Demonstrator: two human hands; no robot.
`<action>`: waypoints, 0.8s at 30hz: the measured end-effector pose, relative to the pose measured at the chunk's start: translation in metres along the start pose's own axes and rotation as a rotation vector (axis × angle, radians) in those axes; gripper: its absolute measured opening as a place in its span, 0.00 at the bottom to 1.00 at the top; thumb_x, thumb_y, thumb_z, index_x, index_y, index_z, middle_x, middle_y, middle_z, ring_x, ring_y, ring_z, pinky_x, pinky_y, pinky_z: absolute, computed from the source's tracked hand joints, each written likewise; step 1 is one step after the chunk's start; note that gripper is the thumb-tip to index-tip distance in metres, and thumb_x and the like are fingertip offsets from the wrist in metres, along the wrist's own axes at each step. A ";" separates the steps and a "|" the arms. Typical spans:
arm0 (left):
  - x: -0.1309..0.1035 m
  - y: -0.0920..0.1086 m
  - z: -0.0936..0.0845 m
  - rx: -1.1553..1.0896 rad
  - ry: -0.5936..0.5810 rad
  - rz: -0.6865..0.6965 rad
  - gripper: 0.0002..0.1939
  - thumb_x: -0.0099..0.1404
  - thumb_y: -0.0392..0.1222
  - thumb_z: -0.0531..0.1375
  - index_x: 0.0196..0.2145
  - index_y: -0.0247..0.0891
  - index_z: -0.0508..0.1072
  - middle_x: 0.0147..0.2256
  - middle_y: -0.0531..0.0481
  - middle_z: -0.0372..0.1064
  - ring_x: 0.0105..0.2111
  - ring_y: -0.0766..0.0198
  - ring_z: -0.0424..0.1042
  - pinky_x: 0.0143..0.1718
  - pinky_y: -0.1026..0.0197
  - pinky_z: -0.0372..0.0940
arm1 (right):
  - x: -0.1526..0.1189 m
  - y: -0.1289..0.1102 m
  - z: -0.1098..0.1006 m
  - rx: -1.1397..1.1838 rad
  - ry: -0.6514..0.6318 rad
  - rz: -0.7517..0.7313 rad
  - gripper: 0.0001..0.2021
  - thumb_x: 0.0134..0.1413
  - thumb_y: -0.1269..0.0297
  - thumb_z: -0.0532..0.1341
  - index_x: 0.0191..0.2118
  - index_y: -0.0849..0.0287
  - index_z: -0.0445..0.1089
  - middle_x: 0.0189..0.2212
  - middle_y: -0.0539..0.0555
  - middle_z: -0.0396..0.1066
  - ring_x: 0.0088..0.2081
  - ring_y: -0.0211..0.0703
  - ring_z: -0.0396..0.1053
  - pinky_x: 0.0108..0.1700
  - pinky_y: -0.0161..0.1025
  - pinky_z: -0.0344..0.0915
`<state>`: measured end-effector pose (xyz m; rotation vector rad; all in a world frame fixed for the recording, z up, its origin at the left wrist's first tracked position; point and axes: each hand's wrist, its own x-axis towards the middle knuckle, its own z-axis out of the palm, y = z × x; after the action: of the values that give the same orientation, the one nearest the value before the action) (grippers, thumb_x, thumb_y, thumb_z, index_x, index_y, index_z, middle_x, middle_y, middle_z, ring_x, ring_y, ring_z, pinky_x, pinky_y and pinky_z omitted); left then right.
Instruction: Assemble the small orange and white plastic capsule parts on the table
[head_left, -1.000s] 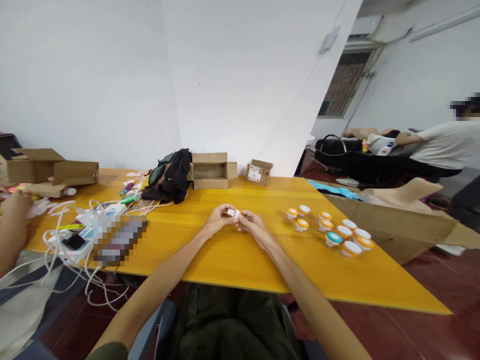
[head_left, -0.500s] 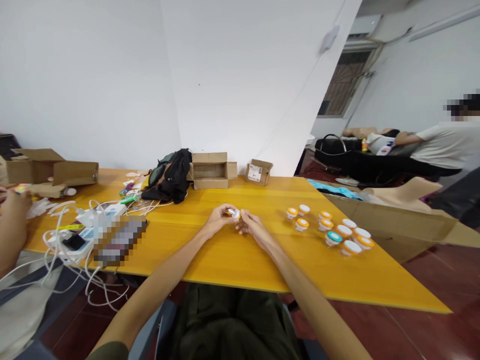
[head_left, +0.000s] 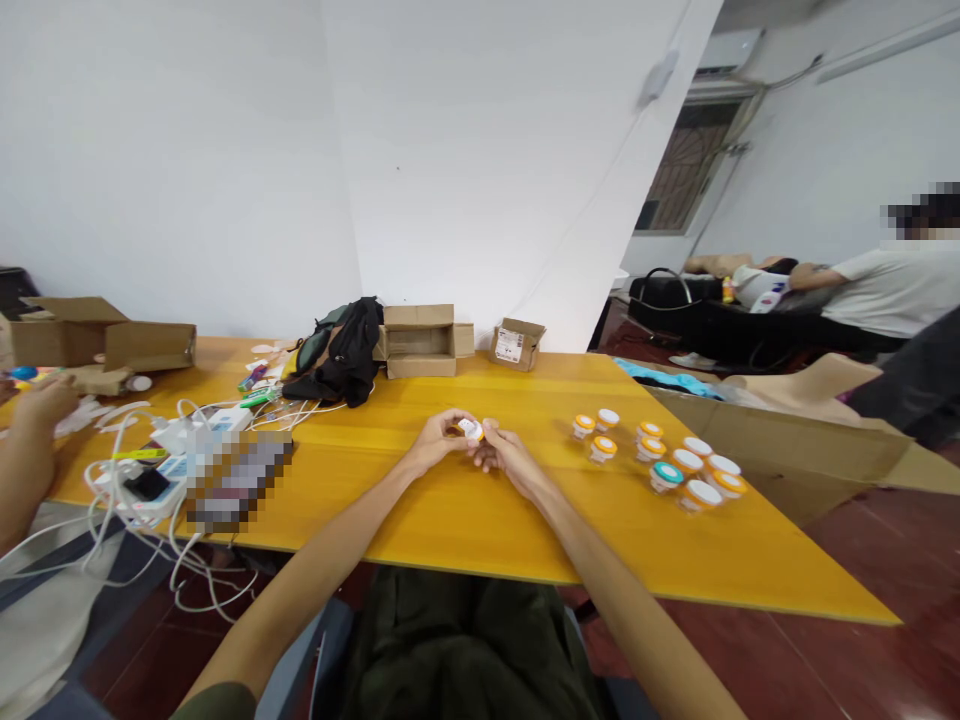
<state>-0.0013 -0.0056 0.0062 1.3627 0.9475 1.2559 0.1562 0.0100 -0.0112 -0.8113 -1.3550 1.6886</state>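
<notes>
A small round white-and-orange piece (head_left: 471, 430) is held between my two hands above the middle of the yellow table (head_left: 480, 520). My left hand (head_left: 441, 440) grips it from the left, with thumb and fingers round its edge. From the right, my right hand (head_left: 508, 450) pinches the same piece, its lower fingers curled beneath. To the right stand several small clear jars with orange, white or teal lids, among them a teal-lidded jar (head_left: 666, 476), a white-lidded jar (head_left: 701, 495) and an orange-lidded jar (head_left: 602, 448).
An open cardboard box (head_left: 420, 342), a smaller box (head_left: 517, 345) and a black bag (head_left: 345, 350) stand along the wall. White cables and a power strip (head_left: 161, 490) lie left, beside another person's hand (head_left: 41, 410). A large carton (head_left: 780, 450) adjoins the table's right edge.
The held piece has turned slightly and shows more of its white face. At the far left, the other person's hand has moved right, and a blue round object now shows there.
</notes>
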 end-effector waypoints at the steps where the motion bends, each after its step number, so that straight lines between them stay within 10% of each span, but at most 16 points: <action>1: 0.000 0.000 0.000 -0.005 -0.001 -0.001 0.21 0.40 0.41 0.73 0.34 0.37 0.76 0.32 0.52 0.73 0.34 0.63 0.69 0.41 0.61 0.61 | 0.000 0.000 0.001 0.004 0.006 0.003 0.23 0.46 0.40 0.64 0.26 0.59 0.71 0.22 0.54 0.73 0.21 0.36 0.68 0.20 0.31 0.63; 17: 0.001 -0.002 0.000 -0.031 0.005 -0.011 0.21 0.40 0.43 0.74 0.34 0.37 0.76 0.33 0.51 0.74 0.35 0.62 0.71 0.42 0.60 0.63 | 0.002 0.004 -0.002 -0.084 -0.018 -0.062 0.27 0.42 0.35 0.63 0.28 0.59 0.72 0.23 0.53 0.72 0.22 0.37 0.67 0.21 0.33 0.62; 24: 0.002 -0.004 0.000 -0.148 0.061 -0.001 0.22 0.39 0.43 0.74 0.33 0.37 0.75 0.35 0.50 0.75 0.40 0.60 0.72 0.48 0.58 0.62 | -0.008 0.001 -0.002 -0.844 0.339 -0.570 0.16 0.60 0.49 0.54 0.33 0.54 0.72 0.32 0.57 0.72 0.35 0.49 0.69 0.40 0.44 0.67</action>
<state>-0.0009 -0.0033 0.0023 1.2142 0.8785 1.3458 0.1613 0.0037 -0.0127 -0.9745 -1.8297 0.4801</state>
